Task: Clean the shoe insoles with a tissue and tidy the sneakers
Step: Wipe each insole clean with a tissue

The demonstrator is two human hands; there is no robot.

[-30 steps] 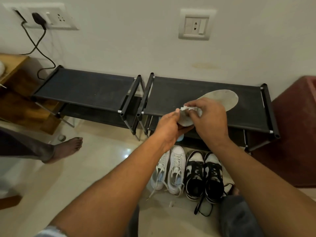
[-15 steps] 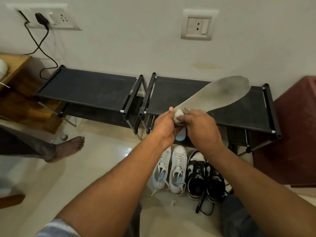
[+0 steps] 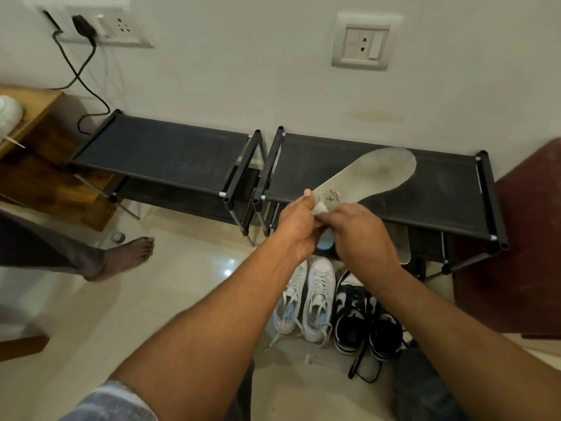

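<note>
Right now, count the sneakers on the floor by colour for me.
White sneakers: 2
Black-and-white sneakers: 2
Total: 4

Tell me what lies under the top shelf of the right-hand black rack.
A pale flat piece, perhaps another insole, shows beneath it, and a pale rounded object shows between the left hand and right hand. The top shelf and those hands cover the rest.
</note>
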